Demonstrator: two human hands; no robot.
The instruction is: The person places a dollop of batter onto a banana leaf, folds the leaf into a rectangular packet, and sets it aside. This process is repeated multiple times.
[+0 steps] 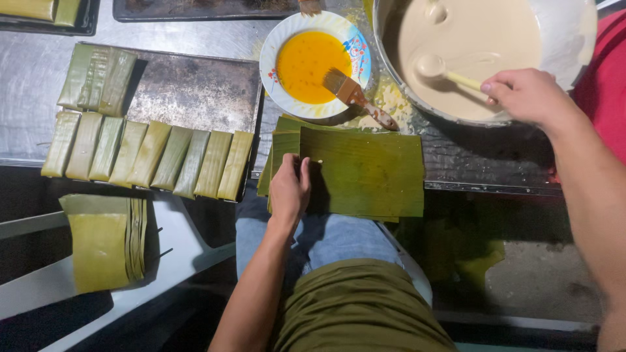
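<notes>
While L hand point(289, 189) pins leaf stack point(365, 173), oil plate point(315, 63) w/ brush point(355, 96) sits behind

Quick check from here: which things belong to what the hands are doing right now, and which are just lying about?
In use: left hand on the leaf sheets; right hand holding the ladle in the batter bowl.
Lying about: brush, yellow dish, wrapped parcels, folded leaf stack.

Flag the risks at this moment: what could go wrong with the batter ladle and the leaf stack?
The right hand grips the ladle in the batter bowl; carrying it across could drip batter onto the oil plate and brush. The banana leaf stack overhangs the table edge, pinned only by the left hand, so sheets may slide onto the lap. A reaching arm might also knock the brush handle, which juts past the plate rim.
</notes>
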